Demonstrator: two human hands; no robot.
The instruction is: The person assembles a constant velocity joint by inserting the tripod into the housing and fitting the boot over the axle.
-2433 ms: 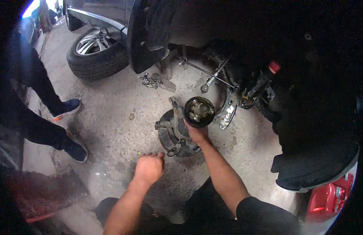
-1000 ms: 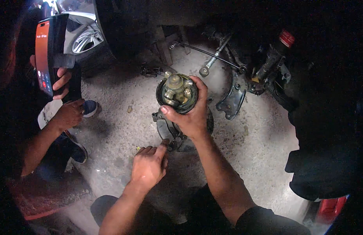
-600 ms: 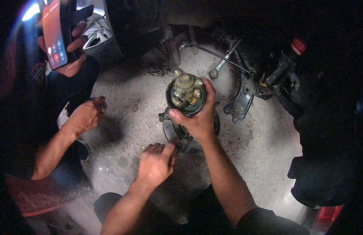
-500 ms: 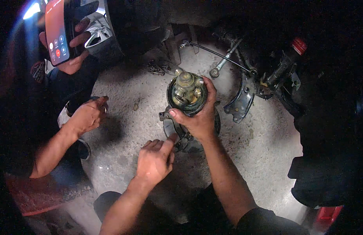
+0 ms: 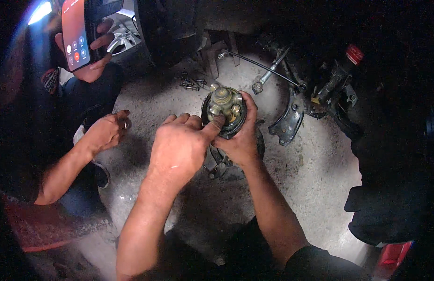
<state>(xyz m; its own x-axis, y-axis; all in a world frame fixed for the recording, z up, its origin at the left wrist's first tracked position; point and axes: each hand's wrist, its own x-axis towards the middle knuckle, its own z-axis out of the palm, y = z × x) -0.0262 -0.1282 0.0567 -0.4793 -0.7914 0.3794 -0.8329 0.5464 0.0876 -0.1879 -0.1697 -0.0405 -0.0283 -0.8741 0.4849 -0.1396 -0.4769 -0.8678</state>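
A greased tripod CV joint [image 5: 222, 96], yellowish with grease on its rollers, sits in a black round rim, likely its rubber boot [image 5: 205, 107]. My right hand [image 5: 243, 140] is closed around the rim from the right and below, thumb at the near side. My left hand [image 5: 182, 145] comes from the lower left, its index finger stretched out onto the near-left part of the joint. The other fingers of that hand bend down, and their tips are hidden. Beneath my hands lies a dark round metal part [image 5: 231, 171], mostly covered.
Several bolts [image 5: 191, 83] lie beyond the joint. At the right are a link rod [image 5: 264, 65], a black metal arm [image 5: 289, 124] and a dark strut-like part [image 5: 336, 82]. Another person's hand [image 5: 107, 133] hovers at left; a hand above it holds a lit phone [image 5: 76, 37].
My left index finger has moved up and right, from the curved metal part below onto the greased joint. My right hand keeps its hold. The phone has shifted slightly right and up.
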